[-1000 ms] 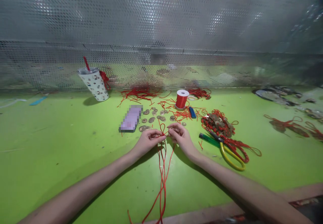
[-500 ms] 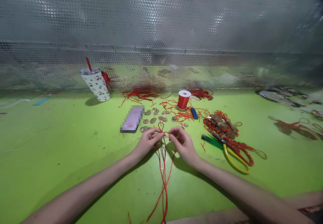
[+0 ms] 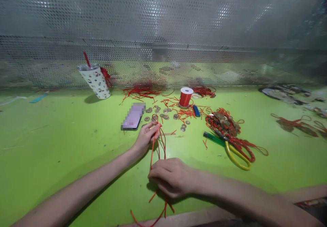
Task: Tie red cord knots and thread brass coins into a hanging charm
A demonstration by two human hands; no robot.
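Red cords (image 3: 164,145) run from my left hand (image 3: 150,133) down toward the table's front edge. The fingers of my left hand pinch them near their top, where a small loop sticks up. Nearer to me, my right hand (image 3: 172,177) is closed on a strand of the same cords, which is stretched up to my left hand. Other strands pass under my right hand, and their ends show below it. Several round coins (image 3: 164,116) with holes lie just beyond my left hand.
A phone (image 3: 133,117) and a tilted tumbler (image 3: 95,82) are at the left. Behind the coins stands a red cord spool (image 3: 185,97), near a blue lighter (image 3: 196,111). Corded coins (image 3: 223,122), a green tool (image 3: 214,139) and yellow-and-red-handled scissors (image 3: 236,157) lie right.
My right hand has left the spot beside my left hand and come down toward me with a strand. My left hand has shifted slightly left, still pinching the cords.
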